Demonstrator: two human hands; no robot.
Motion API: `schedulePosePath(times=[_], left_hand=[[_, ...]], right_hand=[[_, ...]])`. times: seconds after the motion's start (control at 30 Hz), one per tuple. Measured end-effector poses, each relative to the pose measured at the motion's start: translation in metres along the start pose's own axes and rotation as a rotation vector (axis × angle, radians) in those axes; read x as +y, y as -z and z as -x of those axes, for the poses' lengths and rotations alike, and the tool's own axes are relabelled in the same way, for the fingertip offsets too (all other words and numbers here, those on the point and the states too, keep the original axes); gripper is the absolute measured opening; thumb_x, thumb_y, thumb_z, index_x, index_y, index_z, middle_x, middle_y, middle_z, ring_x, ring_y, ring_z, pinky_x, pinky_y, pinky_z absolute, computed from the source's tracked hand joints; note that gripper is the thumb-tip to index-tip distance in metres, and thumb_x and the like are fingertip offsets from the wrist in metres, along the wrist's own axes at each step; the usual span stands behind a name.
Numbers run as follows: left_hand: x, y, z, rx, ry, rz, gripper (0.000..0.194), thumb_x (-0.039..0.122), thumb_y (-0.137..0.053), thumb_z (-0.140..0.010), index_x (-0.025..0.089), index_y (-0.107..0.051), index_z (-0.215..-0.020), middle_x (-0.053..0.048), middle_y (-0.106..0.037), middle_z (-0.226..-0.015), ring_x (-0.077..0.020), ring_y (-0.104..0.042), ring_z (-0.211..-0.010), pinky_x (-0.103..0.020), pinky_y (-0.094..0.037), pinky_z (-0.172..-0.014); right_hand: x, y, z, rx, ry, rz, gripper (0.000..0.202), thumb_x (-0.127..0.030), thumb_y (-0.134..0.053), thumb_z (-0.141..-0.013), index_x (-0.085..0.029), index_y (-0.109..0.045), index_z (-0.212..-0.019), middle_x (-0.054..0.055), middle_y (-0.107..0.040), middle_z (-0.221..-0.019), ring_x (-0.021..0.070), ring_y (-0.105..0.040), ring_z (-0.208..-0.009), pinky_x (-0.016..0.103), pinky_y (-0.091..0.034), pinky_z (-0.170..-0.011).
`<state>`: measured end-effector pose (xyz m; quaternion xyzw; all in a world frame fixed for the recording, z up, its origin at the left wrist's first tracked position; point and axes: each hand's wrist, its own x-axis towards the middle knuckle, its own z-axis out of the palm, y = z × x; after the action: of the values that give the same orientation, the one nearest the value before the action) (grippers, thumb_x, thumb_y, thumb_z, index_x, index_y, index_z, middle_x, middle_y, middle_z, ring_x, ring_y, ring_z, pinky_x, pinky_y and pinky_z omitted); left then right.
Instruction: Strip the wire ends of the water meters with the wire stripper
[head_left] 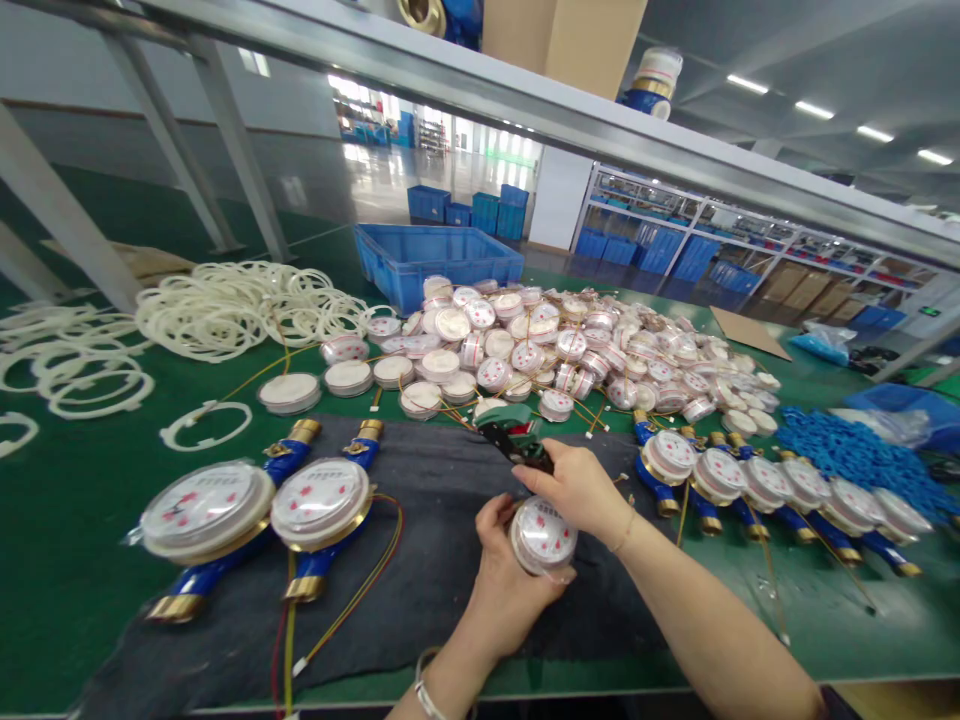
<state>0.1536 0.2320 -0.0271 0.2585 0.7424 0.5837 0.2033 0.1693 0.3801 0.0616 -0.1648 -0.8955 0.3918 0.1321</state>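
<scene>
Both hands meet over the dark felt mat (450,560) at the front edge of the bench. Left hand (504,580) cups a round meter register (543,537) from below and behind, fingers wrapped shut around its rim; white dial face with red marks is turned up. Right hand (577,490) sits just above the register, fingers pinched closed on a small green-and-black module (511,436), which sticks out beyond the fingertips, away from the body. Module and register sit close together; whether they touch, cannot tell.

Left of the grip, on the mat: two assembled water meters (255,520) with blue bodies and brass ends, lying side by side, yellow and red wires (352,590) trailing from them. Right of the grip: a row of more blue-bodied meters (757,490), touching one another. Beyond the grip: a large heap of loose registers (570,350) with thin wires, and behind it a blue crate (435,260). Far left of the grip: a pile of white plastic rings (232,310). Far right: a mound of small blue parts (847,455). Green bench surface (67,520) under all.
</scene>
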Motion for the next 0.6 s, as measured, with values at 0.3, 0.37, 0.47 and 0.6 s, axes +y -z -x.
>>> schedulePosePath(times=[0.3,0.37,0.47,0.6], left_hand=[[0.023,0.019,-0.012,-0.147,0.078,0.167,0.067,0.026,-0.078,-0.056,0.018,-0.047,-0.115,-0.009,-0.061,-0.112,-0.0268,-0.057,-0.104,-0.041,-0.041,-0.097],[0.024,0.022,-0.010,-0.103,0.176,0.343,0.072,0.031,-0.081,-0.052,0.016,-0.050,-0.116,-0.011,-0.063,-0.112,-0.0299,-0.057,-0.105,-0.042,-0.041,-0.098],[0.027,0.024,-0.001,-0.087,0.345,0.686,0.077,0.038,-0.080,-0.052,0.014,-0.052,-0.120,-0.014,-0.063,-0.114,-0.0337,-0.056,-0.108,-0.042,-0.044,-0.096],[0.033,0.022,0.013,-0.151,0.497,0.904,0.070,0.042,-0.080,-0.053,0.017,-0.059,-0.116,-0.012,-0.069,-0.102,-0.0370,-0.058,-0.105,-0.045,-0.050,-0.089]], right_hand=[[0.068,0.014,0.120,0.738,-0.340,-0.764,0.044,-0.048,-0.055,-0.083,-0.018,-0.043,-0.054,-0.005,-0.041,-0.044,0.0085,-0.040,-0.039,0.021,-0.032,-0.040],[0.083,0.010,0.149,0.822,-0.367,-0.889,0.047,-0.047,-0.051,-0.086,-0.018,-0.041,-0.051,-0.005,-0.038,-0.043,0.0079,-0.039,-0.040,0.021,-0.032,-0.041],[0.102,0.008,0.179,0.950,-0.442,-0.995,0.050,-0.047,-0.046,-0.090,-0.018,-0.038,-0.049,-0.005,-0.035,-0.042,0.0075,-0.036,-0.040,0.021,-0.031,-0.041],[0.128,0.010,0.197,1.026,-0.486,-0.970,0.049,-0.046,-0.047,-0.090,-0.017,-0.039,-0.050,-0.005,-0.038,-0.043,0.0083,-0.039,-0.042,0.022,-0.033,-0.043]])
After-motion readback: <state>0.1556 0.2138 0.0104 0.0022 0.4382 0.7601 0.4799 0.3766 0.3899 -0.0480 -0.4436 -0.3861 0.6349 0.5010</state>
